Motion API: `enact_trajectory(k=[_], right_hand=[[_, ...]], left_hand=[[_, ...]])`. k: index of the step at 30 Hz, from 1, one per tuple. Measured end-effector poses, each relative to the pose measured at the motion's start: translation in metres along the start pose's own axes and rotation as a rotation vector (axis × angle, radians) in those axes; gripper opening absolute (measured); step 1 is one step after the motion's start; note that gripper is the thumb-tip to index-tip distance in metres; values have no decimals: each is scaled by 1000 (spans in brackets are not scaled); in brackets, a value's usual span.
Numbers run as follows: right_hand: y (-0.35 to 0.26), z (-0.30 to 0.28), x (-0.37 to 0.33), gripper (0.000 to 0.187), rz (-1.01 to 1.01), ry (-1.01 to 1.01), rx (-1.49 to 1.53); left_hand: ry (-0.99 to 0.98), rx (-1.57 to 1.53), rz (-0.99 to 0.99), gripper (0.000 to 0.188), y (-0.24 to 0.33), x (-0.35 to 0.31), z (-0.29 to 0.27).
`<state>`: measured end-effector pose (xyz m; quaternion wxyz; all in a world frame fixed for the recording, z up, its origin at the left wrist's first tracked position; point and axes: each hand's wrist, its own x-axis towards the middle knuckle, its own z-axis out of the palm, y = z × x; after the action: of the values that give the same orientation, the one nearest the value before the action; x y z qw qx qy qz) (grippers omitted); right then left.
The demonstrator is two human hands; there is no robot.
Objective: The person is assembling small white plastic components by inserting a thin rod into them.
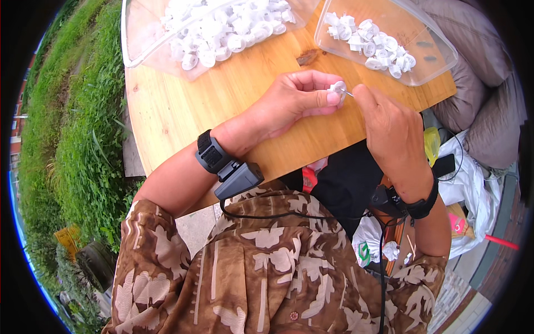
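Work prob mid-batch: 1 white piece pinched in my L hand above table, R hand closed on thin metal rod w/ tip at it, many pcs in L tub, fewer in R tub, can't tell which are done.

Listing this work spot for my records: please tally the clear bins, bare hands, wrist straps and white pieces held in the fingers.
Clear bins: 2
Bare hands (left hand, right hand): 2
Wrist straps: 2
White piece held: 1
Total: 7
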<state>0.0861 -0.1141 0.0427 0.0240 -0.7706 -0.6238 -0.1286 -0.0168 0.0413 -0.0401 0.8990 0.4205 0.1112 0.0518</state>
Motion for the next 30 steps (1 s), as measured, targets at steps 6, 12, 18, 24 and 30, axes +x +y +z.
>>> enact_trajectory(k=[6, 12, 18, 24, 30], right_hand=[[15, -4, -1, 13, 73, 34, 216], [14, 4, -5, 26, 94, 201, 478], [13, 3, -5, 33, 69, 93, 346], [10, 0, -4, 31, 64, 95, 281], [10, 1, -4, 31, 76, 64, 290]], left_hand=[[-4, -15, -9, 31, 2, 0, 0], [-21, -29, -2, 30, 0, 2, -1], [-18, -41, 7, 30, -1, 1, -2], [-29, -23, 17, 31, -1, 1, -1], [-21, -14, 14, 30, -1, 2, -1]])
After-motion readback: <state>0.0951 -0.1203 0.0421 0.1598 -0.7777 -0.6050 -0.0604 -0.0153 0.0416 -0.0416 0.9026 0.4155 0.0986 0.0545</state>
